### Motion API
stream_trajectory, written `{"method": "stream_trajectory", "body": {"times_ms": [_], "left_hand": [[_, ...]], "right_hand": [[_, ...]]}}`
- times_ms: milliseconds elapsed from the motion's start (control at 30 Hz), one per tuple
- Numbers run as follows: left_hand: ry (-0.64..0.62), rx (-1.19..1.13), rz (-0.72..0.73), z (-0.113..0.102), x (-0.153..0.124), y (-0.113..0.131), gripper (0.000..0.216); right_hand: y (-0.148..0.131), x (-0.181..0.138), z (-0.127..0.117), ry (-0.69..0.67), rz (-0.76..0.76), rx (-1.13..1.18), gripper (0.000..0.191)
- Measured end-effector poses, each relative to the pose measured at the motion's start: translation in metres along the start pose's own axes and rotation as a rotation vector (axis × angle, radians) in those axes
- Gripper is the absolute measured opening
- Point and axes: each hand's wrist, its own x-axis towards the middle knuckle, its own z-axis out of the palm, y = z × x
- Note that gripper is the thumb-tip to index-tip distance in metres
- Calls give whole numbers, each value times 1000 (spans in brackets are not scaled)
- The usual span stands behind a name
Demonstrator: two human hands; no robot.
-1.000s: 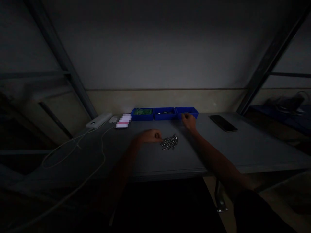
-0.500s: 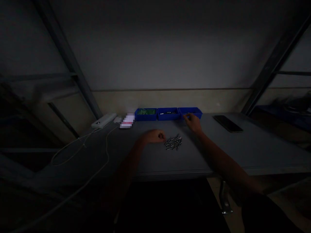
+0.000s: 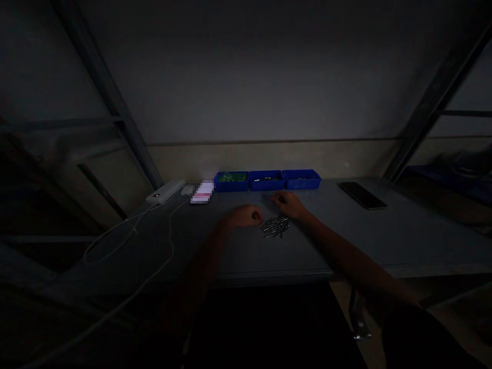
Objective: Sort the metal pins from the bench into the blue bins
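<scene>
A small heap of metal screws [image 3: 275,226] lies in the middle of a grey table [image 3: 384,241] in a dim room. My left hand [image 3: 246,215] rests curled on the table just left of the heap, fingers closed; whether it holds anything is hidden. My right hand [image 3: 286,204] hovers just behind the heap, fingers bent downward; the dark hides what, if anything, they hold. Three blue bins stand in a row at the back edge: the left bin [image 3: 231,181] with green contents, the middle bin [image 3: 266,180] and the right bin [image 3: 302,179].
A dark phone [image 3: 362,195] lies at the back right. A white power bank [image 3: 165,190] with a white cable [image 3: 169,241] trailing off the table's left front sits at the back left, next to a pink-and-white card [image 3: 202,192]. Metal shelf struts rise on both sides.
My right hand has drawn back from the right blue bin to a spot just behind the screw heap. My left hand has stayed beside the heap.
</scene>
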Motion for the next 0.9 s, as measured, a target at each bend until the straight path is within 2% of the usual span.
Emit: {"method": "stream_trajectory", "body": {"times_ms": [167,400,567,700,900], "left_hand": [[48,-17,4,0,0,0,15],[178,-113,7,-2,0,-1,11],[186,-110,-38,-1,1,-1,22],[177,-44,-52,-2,2,-3,19],[260,-38,-54,-1,5,-7,20]], "right_hand": [[-4,-1,0,-9,-7,20,26],[-9,-3,1,-41,-54,105,31],[-11,-5,1,-52,-83,137,32],[-12,-5,3,-58,-90,134,32],[-13,-6,4,-75,-116,132,32]]}}
